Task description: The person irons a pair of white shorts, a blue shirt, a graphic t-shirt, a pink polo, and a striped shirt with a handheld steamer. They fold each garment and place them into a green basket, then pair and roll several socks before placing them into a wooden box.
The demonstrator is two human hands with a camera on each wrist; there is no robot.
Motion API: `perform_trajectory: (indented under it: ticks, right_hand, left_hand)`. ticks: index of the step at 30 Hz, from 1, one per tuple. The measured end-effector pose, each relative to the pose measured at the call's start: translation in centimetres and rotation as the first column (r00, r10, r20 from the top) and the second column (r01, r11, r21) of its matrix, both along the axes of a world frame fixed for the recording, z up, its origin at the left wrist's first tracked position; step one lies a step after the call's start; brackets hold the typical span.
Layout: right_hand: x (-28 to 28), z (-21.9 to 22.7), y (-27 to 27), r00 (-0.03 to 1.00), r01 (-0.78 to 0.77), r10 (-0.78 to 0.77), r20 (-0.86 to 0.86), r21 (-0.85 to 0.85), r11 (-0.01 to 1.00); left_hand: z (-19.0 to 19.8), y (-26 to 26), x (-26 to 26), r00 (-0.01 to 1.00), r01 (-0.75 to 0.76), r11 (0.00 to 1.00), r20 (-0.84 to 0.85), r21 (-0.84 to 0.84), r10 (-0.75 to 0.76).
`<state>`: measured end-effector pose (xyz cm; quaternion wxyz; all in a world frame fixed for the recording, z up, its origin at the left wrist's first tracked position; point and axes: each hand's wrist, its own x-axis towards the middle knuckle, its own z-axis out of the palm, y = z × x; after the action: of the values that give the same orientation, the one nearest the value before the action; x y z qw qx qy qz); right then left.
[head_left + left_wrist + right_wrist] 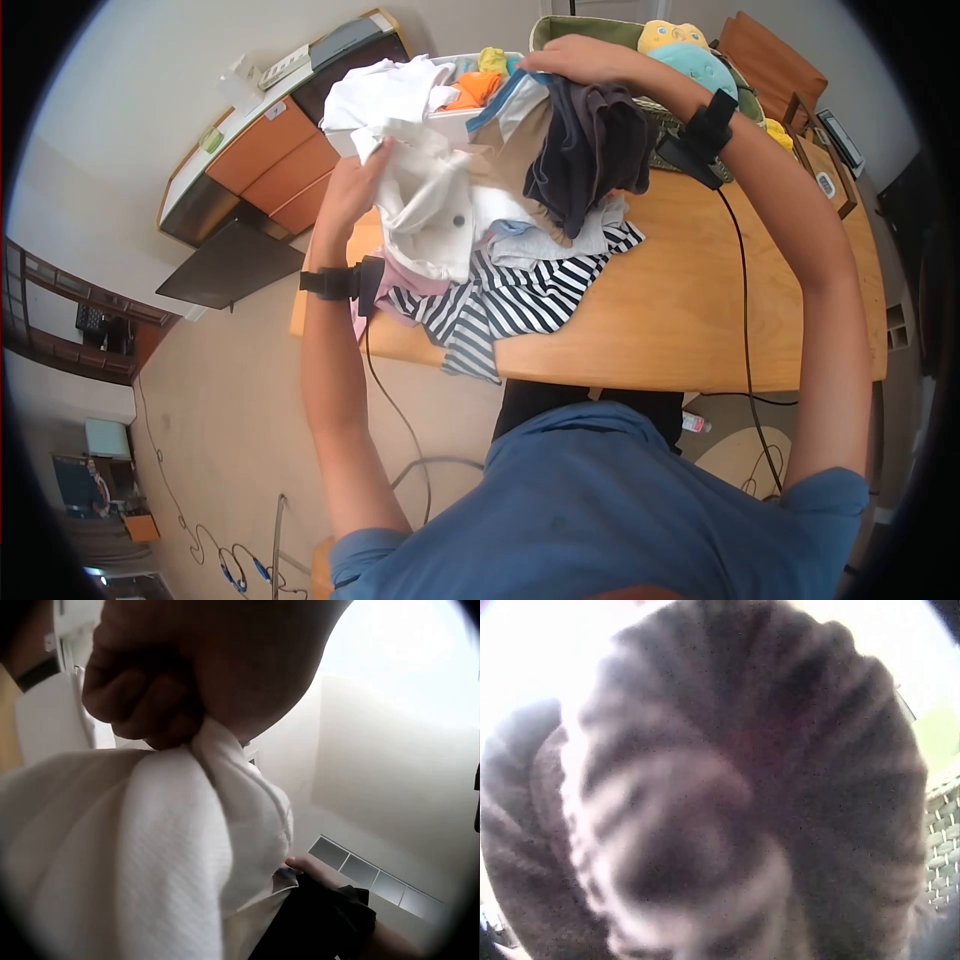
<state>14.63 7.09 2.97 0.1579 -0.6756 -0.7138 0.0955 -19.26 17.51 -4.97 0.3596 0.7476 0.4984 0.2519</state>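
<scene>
My left hand (352,192) grips a white garment (425,215) with a dark button, raised over the table's left part. In the left wrist view the fingers (142,701) are curled round the bunched white cloth (176,840). My right hand (580,60) holds up a multicoloured garment with a blue, white and tan part (520,125) and dark grey cloth (590,150) hanging below. Dark ribbed cloth (840,772) fills the right wrist view and hides the fingers. Under both lie a black-and-white striped garment (540,300) and a pink one (405,280).
A white bin (455,125) with white, orange and yellow cloths stands at the table's (700,300) far left edge. At the far right is a woven basket (560,30) with yellow and blue plush toys (690,65). A wooden tray (825,165) lies beside it.
</scene>
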Motion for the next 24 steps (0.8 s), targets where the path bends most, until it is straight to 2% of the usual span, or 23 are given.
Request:
perform_trajectory:
  ticks: [2,3,4,5,6,7,8,10,11,12,13,14,15,16,18,19,20,22,23,24]
  right_hand:
    - [4.7,-2.7,2.9,0.979,-0.185,0.191,-0.069,0.084,0.979]
    - [4.1,-0.9,1.8,0.991,-0.097,0.101,-0.083,0.041,0.994]
    - [4.9,-0.7,2.5,0.960,0.018,-0.041,-0.276,-0.085,0.996]
    - [5.7,-0.4,3.3,0.874,0.131,-0.211,-0.438,-0.206,0.970]
    - [6.0,1.6,3.1,0.995,0.031,-0.032,-0.094,-0.015,0.999]
    - [6.1,2.5,2.4,0.990,0.047,-0.047,-0.130,0.002,0.999]
    - [5.1,3.2,1.4,0.984,0.064,-0.061,-0.165,0.018,0.998]
    - [4.9,1.8,1.3,0.962,-0.038,0.029,-0.270,-0.029,0.999]
    - [4.5,-0.3,0.8,0.939,-0.076,0.054,-0.340,-0.051,0.996]
    - [3.1,-1.1,-0.6,0.927,-0.081,0.026,-0.374,-0.131,0.988]
    - [1.5,-1.8,-2.2,0.915,-0.085,-0.007,-0.403,-0.209,0.974]
    - [-1.0,-2.0,-4.2,0.918,-0.056,-0.086,-0.386,-0.343,0.938]
    - [-1.1,-3.3,-4.8,0.881,-0.174,-0.023,-0.472,-0.369,0.913]
    - [-0.7,-5.4,-5.1,0.830,-0.292,0.031,-0.557,-0.386,0.875]
    - [-0.1,-9.1,-5.8,0.912,-0.319,0.277,-0.302,-0.100,0.942]
    - [-0.6,-9.1,-6.3,0.908,-0.333,0.292,-0.301,-0.094,0.938]
    - [-0.6,-9.2,-6.3,0.921,-0.292,0.261,-0.289,-0.065,0.954]
    - [-0.7,-9.4,-6.2,0.941,-0.213,0.205,-0.270,-0.003,0.977]
    - [-0.7,-9.2,-6.2,0.941,-0.158,0.172,-0.293,0.069,0.985]
    - [-0.5,-8.0,-5.9,0.901,-0.166,0.173,-0.397,0.054,0.985]
  left_hand:
    - [-1.4,0.9,-0.6,0.993,-0.101,0.993,0.064,0.068,0.097]
    - [-0.8,0.4,-0.8,0.983,-0.119,0.984,0.152,0.132,0.099]
    - [-0.3,0.7,-1.4,0.963,-0.126,0.987,0.251,0.104,0.097]
    - [0.0,0.9,-1.4,0.913,-0.137,0.977,0.403,0.166,0.059]
    - [0.8,0.6,-1.2,0.839,-0.157,0.961,0.544,0.227,0.009]
    - [1.8,-0.1,-1.4,0.871,-0.201,0.948,0.488,0.248,0.057]
    - [2.1,-0.6,-1.0,0.925,-0.149,0.960,0.377,0.237,0.051]
    - [2.2,-1.6,-0.1,0.990,-0.050,0.979,0.139,0.196,0.023]
    - [-0.7,-0.4,0.7,0.995,0.066,0.951,0.055,0.303,-0.087]
    - [-1.9,-2.1,2.0,0.961,0.260,0.817,-0.052,0.515,-0.273]
    - [-3.2,-3.3,3.1,0.912,0.409,0.820,-0.171,0.400,-0.372]
    - [-6.2,-2.9,4.0,0.851,0.523,0.753,-0.196,0.400,-0.487]
    - [-7.3,-3.9,4.6,0.803,0.589,0.727,-0.357,0.353,-0.477]
    - [-9.6,-4.0,5.1,0.815,0.573,0.684,-0.405,0.452,-0.415]
    - [-11.7,-2.3,5.8,0.803,0.576,0.672,-0.479,0.466,-0.356]
    - [-11.9,-1.8,5.9,0.836,0.549,0.606,-0.394,0.576,-0.382]
    - [-12.2,-1.5,5.9,0.862,0.506,0.659,-0.348,0.556,-0.368]
    - [-8.3,-3.0,5.7,0.910,0.414,0.758,-0.260,0.504,-0.324]
    - [-7.5,-2.4,5.5,0.915,0.403,0.744,-0.200,0.534,-0.351]
    - [-6.7,-1.3,5.0,0.924,0.375,0.721,-0.173,0.583,-0.341]
